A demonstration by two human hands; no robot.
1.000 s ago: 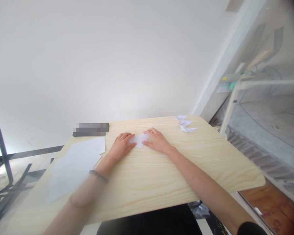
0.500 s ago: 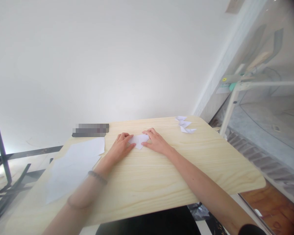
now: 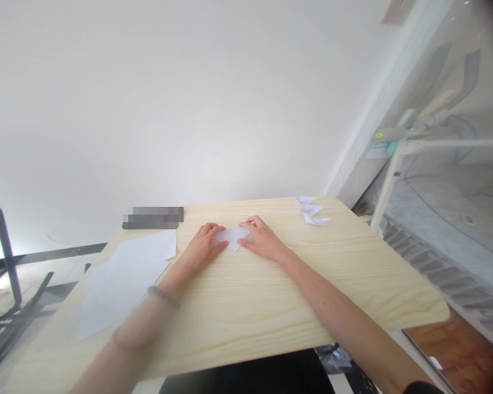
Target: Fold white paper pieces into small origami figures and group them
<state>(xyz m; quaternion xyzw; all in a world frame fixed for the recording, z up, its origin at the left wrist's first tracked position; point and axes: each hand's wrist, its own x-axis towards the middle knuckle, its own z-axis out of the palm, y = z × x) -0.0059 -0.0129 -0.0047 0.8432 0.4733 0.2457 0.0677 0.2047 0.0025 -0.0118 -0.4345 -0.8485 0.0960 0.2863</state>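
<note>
A small folded piece of white paper (image 3: 232,236) lies on the table between my two hands, with a point toward me. My left hand (image 3: 206,241) grips its left end, thumb on the near side and fingers on the far side. On the right end, my right hand (image 3: 259,237) pinches it in the same way. The fingertips cover both ends of the paper. Several folded white paper shapes (image 3: 313,210) with pointed ends sit in a row at the table's far right.
White sheets of paper (image 3: 123,279) lie on the left of the wooden table (image 3: 246,306). A blurred-out dark object (image 3: 153,218) stands at the far left edge. Behind the table rises a white wall (image 3: 189,109). A black metal frame (image 3: 0,251) is at the left, a white one (image 3: 388,189) at the right.
Both hands keep the same hold on the folded paper. The view has shifted very slightly.
</note>
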